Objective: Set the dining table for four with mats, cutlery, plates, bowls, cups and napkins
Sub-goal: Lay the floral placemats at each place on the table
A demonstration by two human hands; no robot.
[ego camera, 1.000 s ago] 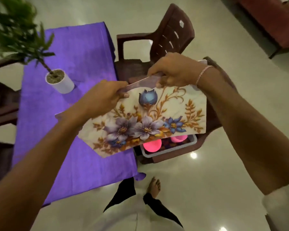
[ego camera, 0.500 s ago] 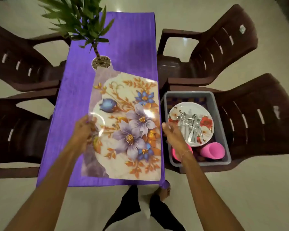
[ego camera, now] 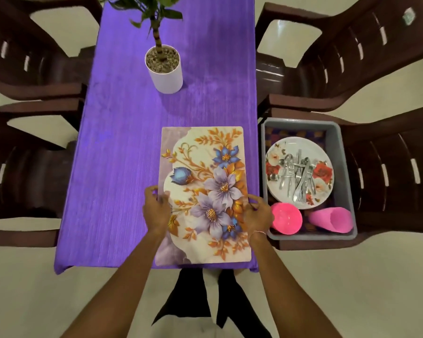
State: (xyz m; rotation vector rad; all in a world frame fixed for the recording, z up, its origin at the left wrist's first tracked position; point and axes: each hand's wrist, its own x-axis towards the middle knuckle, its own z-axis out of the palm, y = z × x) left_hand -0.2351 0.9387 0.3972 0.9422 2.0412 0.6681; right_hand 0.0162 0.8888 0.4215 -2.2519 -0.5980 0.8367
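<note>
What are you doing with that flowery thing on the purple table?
A person is laying a flowery mat flat on the purple tablecloth, at the near right corner. The left hand grips its left edge and the right hand its right edge. The plates, with cutlery on top, a pink bowl and a pink cup wait in a grey tub on the chair beside the table. A potted plant stands mid-table.

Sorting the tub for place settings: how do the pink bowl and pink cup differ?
The pink bowl is round; the pink cup is longer and tapered. The bowl is a brighter pink, the cup paler. The cup lies on its side; the bowl does not. Both sit in the grey tub.
</note>
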